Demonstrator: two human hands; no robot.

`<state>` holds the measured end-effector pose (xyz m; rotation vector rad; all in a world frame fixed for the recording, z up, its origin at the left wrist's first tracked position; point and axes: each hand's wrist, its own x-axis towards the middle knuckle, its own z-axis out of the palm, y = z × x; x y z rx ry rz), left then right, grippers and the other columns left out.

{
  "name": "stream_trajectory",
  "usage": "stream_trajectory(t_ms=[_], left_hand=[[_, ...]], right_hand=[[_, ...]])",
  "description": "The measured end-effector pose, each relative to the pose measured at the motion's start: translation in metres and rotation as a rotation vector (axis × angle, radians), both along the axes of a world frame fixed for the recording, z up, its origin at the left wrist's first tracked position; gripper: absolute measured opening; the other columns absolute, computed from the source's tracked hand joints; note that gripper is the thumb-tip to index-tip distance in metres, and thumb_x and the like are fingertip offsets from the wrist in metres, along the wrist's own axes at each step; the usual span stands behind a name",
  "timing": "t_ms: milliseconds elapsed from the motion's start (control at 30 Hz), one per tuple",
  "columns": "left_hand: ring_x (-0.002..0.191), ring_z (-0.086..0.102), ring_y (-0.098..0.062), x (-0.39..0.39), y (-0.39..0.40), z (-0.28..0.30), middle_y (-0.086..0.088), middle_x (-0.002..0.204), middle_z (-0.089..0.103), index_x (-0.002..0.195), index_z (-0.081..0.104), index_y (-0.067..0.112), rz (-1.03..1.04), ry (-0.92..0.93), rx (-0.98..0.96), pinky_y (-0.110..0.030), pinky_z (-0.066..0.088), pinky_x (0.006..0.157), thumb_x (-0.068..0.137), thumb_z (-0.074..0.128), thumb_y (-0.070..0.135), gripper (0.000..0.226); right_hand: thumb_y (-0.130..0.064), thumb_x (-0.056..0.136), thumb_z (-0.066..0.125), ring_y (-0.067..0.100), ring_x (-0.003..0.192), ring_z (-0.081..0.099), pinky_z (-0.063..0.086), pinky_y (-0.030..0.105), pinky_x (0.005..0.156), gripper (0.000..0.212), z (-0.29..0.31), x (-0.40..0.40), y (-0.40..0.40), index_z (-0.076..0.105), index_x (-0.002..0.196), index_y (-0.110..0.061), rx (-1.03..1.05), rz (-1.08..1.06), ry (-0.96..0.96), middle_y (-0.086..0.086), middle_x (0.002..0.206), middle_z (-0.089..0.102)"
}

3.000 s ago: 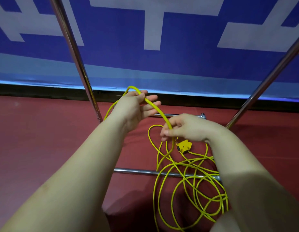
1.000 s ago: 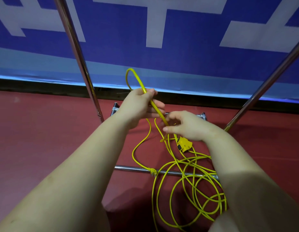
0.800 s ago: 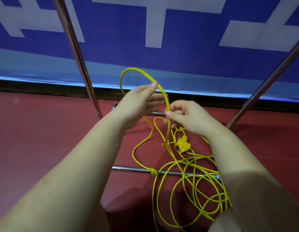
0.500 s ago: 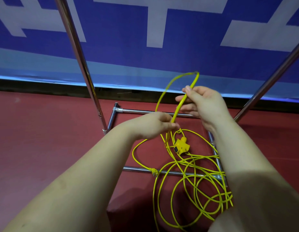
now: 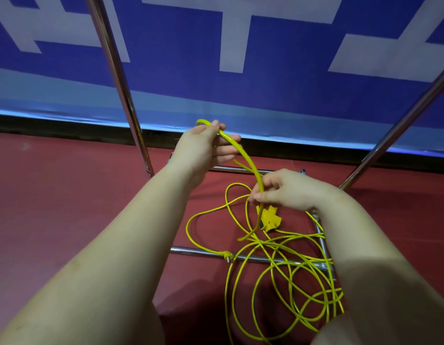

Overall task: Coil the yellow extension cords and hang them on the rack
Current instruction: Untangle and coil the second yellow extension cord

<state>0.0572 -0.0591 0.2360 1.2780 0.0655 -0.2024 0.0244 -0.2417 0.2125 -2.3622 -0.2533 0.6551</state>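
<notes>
Looking down from the head camera, two bare forearms reach out over a red floor (image 5: 54, 207) toward a chrome rack (image 5: 121, 95) that stands before a blue banner with white shapes (image 5: 278, 83). The left hand (image 5: 203, 148) is raised near the banner's lower edge, its thumb and fingers curled round a bend of the yellow extension cord (image 5: 243, 155), which loops over the top of the hand and arcs down to the right. The right hand (image 5: 283, 190) sits lower and to the right, its fingers closed in a pinch on the same stretch of cord, just above the yellow multi-outlet socket end (image 5: 269, 219), which is either hanging just over the floor or resting on it (which of the two cannot be told). Below the right hand a short length of cord curves down and leftward, ending beside the socket. The rest of the cord lies in loose, overlapping loops on the floor, spreading from the middle of the view to the lower right, partly hidden by the right forearm. Several strands cross the rack's near bottom rail (image 5: 198, 251), and a small yellow plug (image 5: 227, 255) rests right against that rail. A second rail (image 5: 236, 169) runs behind the hands, and slanted chrome uprights rise at left and right (image 5: 402, 125).
</notes>
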Motion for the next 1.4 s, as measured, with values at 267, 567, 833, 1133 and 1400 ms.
stream_trajectory(t_ms=[267, 567, 833, 1133, 1400], left_hand=[[0.101, 0.059, -0.013, -0.017, -0.004, -0.015, 0.001, 0.114, 0.064, 0.107, 0.058, 0.027, -0.627, 0.001, 0.529, -0.030, 0.045, 0.089, 0.093, 0.052, 0.039, 0.020], [0.074, 0.060, -0.016, -0.020, -0.019, -0.023, 0.002, 0.078, 0.060, 0.088, 0.048, 0.020, -0.577, -0.231, 0.593, -0.034, 0.053, 0.080, 0.097, 0.049, 0.009, 0.014], [0.061, 0.054, -0.012, -0.015, -0.022, -0.012, -0.004, 0.077, 0.052, 0.102, 0.044, 0.009, -0.240, -0.113, 0.272, -0.030, 0.057, 0.052, 0.102, 0.038, 0.016, 0.009], [0.079, 0.065, -0.017, -0.005, -0.016, -0.005, -0.004, 0.089, 0.062, 0.104, 0.051, 0.014, -0.115, -0.011, 0.009, -0.038, 0.055, 0.079, 0.101, 0.043, 0.026, 0.015], [0.098, 0.059, -0.015, -0.025, -0.020, -0.028, -0.004, 0.101, 0.066, 0.103, 0.063, 0.013, -0.837, -0.055, 0.604, -0.038, 0.042, 0.102, 0.091, 0.061, 0.029, 0.020]], right_hand=[[-0.024, 0.093, 0.055, 0.012, 0.052, 0.064, 0.052, 0.018, 0.051, 0.015, 0.016, 0.005, 0.006, 0.055, 0.082, -0.015, 0.554, -0.499, -0.121, 0.002, 0.071, 0.071], [-0.037, 0.094, 0.049, 0.017, 0.079, 0.071, 0.055, 0.030, 0.072, 0.023, 0.023, 0.009, 0.003, 0.055, 0.100, -0.016, 0.902, -0.687, -0.061, 0.005, 0.095, 0.070], [-0.045, 0.071, 0.067, 0.007, 0.102, 0.063, 0.046, 0.032, 0.095, 0.034, 0.009, -0.004, 0.002, 0.061, 0.099, -0.026, 0.322, -0.121, 0.173, -0.004, 0.107, 0.069], [-0.007, 0.092, 0.055, 0.007, 0.061, 0.065, 0.052, 0.019, 0.059, 0.012, 0.010, -0.003, 0.008, 0.057, 0.087, -0.017, 0.413, -0.212, 0.022, 0.002, 0.077, 0.069], [-0.014, 0.095, 0.050, 0.011, 0.058, 0.069, 0.057, 0.024, 0.055, 0.007, 0.031, 0.002, 0.010, 0.052, 0.089, -0.014, 0.980, -0.667, -0.016, 0.005, 0.080, 0.064]])
